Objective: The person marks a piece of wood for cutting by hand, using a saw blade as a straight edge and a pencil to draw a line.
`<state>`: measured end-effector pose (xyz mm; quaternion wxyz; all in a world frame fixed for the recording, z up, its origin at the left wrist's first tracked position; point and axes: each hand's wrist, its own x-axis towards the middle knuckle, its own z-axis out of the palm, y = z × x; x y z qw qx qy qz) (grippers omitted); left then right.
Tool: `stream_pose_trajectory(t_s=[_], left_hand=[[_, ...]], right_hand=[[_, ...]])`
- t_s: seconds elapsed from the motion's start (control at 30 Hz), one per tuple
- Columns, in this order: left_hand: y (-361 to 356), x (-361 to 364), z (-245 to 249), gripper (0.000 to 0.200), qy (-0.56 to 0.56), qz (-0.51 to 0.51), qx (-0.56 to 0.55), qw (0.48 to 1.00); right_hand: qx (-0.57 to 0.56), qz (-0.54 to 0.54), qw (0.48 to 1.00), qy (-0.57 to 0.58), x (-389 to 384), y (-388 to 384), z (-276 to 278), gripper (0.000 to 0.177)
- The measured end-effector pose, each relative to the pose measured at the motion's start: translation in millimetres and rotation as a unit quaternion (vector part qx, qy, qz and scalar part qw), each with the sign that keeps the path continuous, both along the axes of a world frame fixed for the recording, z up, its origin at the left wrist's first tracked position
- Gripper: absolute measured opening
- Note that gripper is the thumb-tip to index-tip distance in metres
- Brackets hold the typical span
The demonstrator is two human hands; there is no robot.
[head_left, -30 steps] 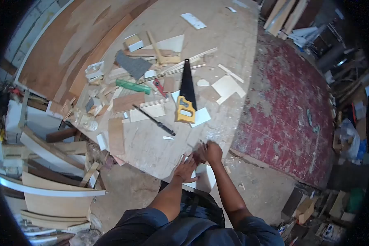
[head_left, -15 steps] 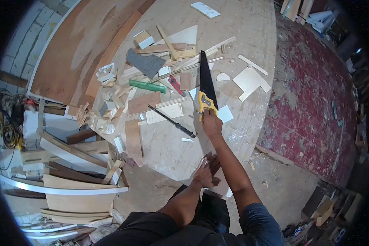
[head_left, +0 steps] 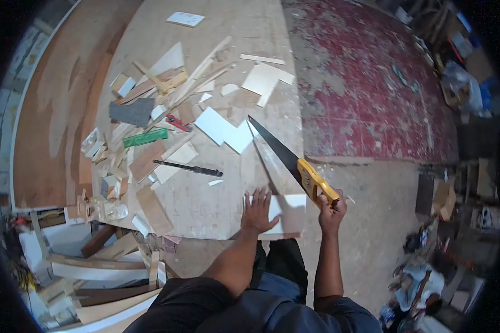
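My right hand [head_left: 332,213] is closed round the yellow handle of a handsaw [head_left: 279,145], out past the table's right edge. The dark blade slants up and left, its tip over the tabletop beside a white offcut [head_left: 240,136]. My left hand [head_left: 255,212] lies flat with fingers spread at the left side of a white board [head_left: 289,212]. That board sits at the table's near right corner, in front of my body, and a shadow crosses it.
Wood offcuts, a green strip [head_left: 145,137], a red tool [head_left: 178,123] and a thin black tool [head_left: 188,167] lie about the table [head_left: 205,205]. More boards [head_left: 100,272] are piled at lower left. A worn red surface [head_left: 366,94] lies beyond the right edge.
My right hand has drawn the saw back and to the right, off the table's middle. My left hand has flattened out at the white board. The view has shifted right.
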<state>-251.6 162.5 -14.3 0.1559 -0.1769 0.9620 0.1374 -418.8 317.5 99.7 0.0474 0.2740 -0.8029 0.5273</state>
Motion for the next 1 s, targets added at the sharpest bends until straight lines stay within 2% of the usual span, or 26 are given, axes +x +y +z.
stream_pose_trajectory(t_s=[0.07, 0.1, 0.17, 0.27, 0.37, 0.43, 0.47, 0.5, 0.53, 0.57, 0.63, 0.67, 0.7, 0.73, 0.77, 0.8, 0.83, 0.9, 0.93, 0.97, 1.0], left_hand=[[3, 2, 6, 0.097, 0.002, 0.002, -0.012, 1.000], [3, 2, 8, 0.097, 0.015, 0.007, -0.013, 1.000], [4, 2, 9, 0.098, 0.020, 0.012, -0.004, 1.000], [7, 9, 4, 0.100, 0.088, 0.004, -0.017, 0.996], [8, 15, 1, 0.101, 0.104, -0.007, -0.040, 0.994], [3, 23, -6, 0.094, 0.139, -0.012, -0.014, 0.990], [-2, 29, -15, 0.088, 0.195, -0.032, 0.008, 0.980], [-4, 34, -7, 0.083, 0.248, -0.052, 0.031, 0.967], [-5, 49, 2, 0.065, 0.270, -0.037, 0.025, 0.962], [-9, 60, 7, 0.065, 0.272, -0.037, 0.022, 0.961], [-21, 85, 6, 0.051, 0.340, -0.027, 0.131, 0.931], [-22, 95, 9, 0.038, 0.395, 0.008, 0.122, 0.910], [-26, 100, 13, 0.038, 0.398, 0.008, 0.116, 0.910], [-29, 105, 16, 0.037, 0.397, 0.110, 0.215, 0.885], [-31, 111, 17, 0.036, 0.388, 0.210, 0.310, 0.842], [-38, 111, -17, 0.038, 0.431, 0.254, 0.429, 0.752], [-44, 112, -10, 0.038, 0.430, 0.259, 0.427, 0.752], [-61, 113, 3, 0.043, 0.301, 0.456, 0.592, 0.592], [-70, 115, -10, 0.038, 0.296, 0.434, 0.553, 0.647], [-77, 119, -23, 0.038, 0.299, 0.435, 0.549, 0.648], [-82, 121, -25, 0.034, 0.282, 0.441, 0.585, 0.619]], right_hand=[[-0.120, -0.071, 0.971, -0.196, 21, 45, -2, 0.012], [-0.117, -0.085, 0.973, -0.180, 30, 66, -1, 0.012], [-0.174, -0.150, 0.918, -0.322, 48, 105, 1, 0.013], [-0.194, -0.178, 0.903, -0.339, 73, 142, 5, 0.025], [-0.224, -0.184, 0.895, -0.339, 89, 175, -10, 0.033], [-0.270, -0.175, 0.850, -0.416, 94, 193, -19, 0.036], [-0.284, -0.188, 0.834, -0.433, 94, 200, -25, 0.040], [-0.287, -0.185, 0.836, -0.430, 95, 204, -25, 0.040], [-0.295, -0.169, 0.830, -0.441, 96, 207, -27, 0.042], [-0.304, -0.154, 0.824, -0.453, 97, 209, -29, 0.043], [-0.310, -0.143, 0.816, -0.465, 97, 212, -39, 0.043], [-0.295, -0.124, 0.806, -0.498, 96, 211, -45, 0.042], [-0.279, -0.104, 0.794, -0.529, 94, 213, -54, 0.042], [-0.262, -0.059, 0.791, -0.550, 90, 212, -60, 0.040], [-0.262, -0.054, 0.791, -0.550, 88, 207, -69, 0.040], [-0.249, -0.071, 0.791, -0.554, 91, 190, -64, 0.039], [-0.235, -0.090, 0.791, -0.558, 92, 187, -71, 0.038], [-0.221, -0.044, 0.785, -0.576, 85, 181, -88, 0.038], [-0.200, -0.027, 0.778, -0.595, 79, 175, -92, 0.039], [-0.179, -0.010, 0.770, -0.613, 74, 170, -96, 0.040], [-0.178, 0.000, 0.767, -0.616, 71, 166, -96, 0.042]])
